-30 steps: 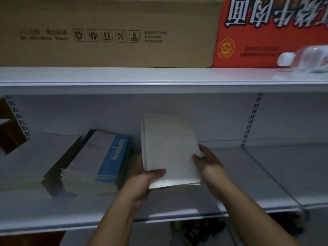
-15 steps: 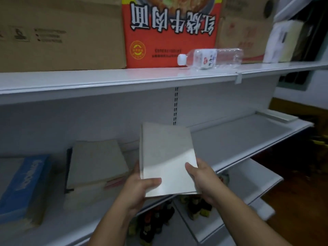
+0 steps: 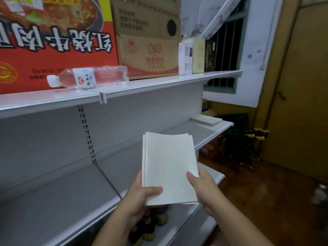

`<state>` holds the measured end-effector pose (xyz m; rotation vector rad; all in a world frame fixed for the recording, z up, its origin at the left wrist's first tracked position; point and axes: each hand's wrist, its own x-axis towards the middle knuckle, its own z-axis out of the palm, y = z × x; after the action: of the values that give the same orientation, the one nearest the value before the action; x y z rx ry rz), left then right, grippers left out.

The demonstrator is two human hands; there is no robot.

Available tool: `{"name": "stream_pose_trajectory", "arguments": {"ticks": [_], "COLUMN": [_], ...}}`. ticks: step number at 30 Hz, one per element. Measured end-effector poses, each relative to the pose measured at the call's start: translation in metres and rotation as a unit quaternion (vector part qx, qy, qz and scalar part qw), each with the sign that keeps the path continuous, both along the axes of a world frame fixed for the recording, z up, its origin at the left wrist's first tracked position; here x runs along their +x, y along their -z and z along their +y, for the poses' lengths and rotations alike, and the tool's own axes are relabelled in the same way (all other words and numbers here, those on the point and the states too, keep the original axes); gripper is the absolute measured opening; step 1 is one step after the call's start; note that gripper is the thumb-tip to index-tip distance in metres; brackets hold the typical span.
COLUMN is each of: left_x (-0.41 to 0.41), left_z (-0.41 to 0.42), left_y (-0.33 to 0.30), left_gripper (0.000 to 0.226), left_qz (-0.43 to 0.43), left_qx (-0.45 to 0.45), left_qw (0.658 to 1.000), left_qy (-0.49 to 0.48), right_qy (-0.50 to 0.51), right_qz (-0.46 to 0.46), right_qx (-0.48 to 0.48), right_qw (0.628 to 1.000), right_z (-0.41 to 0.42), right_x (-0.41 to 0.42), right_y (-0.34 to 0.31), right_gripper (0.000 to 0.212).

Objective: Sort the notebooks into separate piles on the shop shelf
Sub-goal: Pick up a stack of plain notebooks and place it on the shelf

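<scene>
Hands first: my left hand (image 3: 142, 194) grips the lower left corner of a small stack of pale notebooks (image 3: 169, 167), thumb curled over the cover, while my right hand (image 3: 202, 185) pinches the lower right edge. The stack is held at centre frame, above the front lip of the grey shop shelf (image 3: 58, 201), touching nothing else. Below it, at bottom centre, dark goods (image 3: 149, 226) sit on a lower shelf. Farther along the same grey shelf, at right of centre, another pale notebook pile (image 3: 206, 119) lies flat near its far end. On the upper shelf (image 3: 156, 82), a clear water bottle (image 3: 88, 78) lies on its side in front of a red noodle carton (image 3: 53, 41), with brown cardboard boxes (image 3: 147, 36) beside it. At far right stand a barred window (image 3: 225, 50), a wooden door (image 3: 301, 86) and a reddish-brown floor (image 3: 266, 192).
</scene>
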<state>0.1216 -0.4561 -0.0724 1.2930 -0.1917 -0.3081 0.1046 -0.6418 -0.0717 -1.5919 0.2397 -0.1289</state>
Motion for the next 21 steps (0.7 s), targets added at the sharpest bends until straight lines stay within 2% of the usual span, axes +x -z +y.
{"name": "stream_pose_trajectory", "arguments": {"ticks": [5,11,21], "left_x": [0.024,0.067,0.177], "left_z": [-0.079,-0.147,-0.228], "left_y": [-0.003,-0.001,0.018], "left_gripper": [0.064,0.067,0.069], "left_qz": [0.011,-0.003,0.029], "left_qx": [0.014,0.03,-0.013], "left_qw": [0.996,0.987,0.979], "left_qy": [0.085,0.157,0.203], "right_qy": [0.059,0.121,0.184], "right_qz": [0.011,0.013,0.037], "right_qx": [-0.012,-0.016,-0.086], "right_qw": [0.998,0.992,0.978], "right_z": [-0.076,-0.139,-0.207], "right_x": [0.005,0.024,0.111], "right_y": [0.0,-0.001,-0.008], "right_gripper": [0.025,0.019,0.016]}}
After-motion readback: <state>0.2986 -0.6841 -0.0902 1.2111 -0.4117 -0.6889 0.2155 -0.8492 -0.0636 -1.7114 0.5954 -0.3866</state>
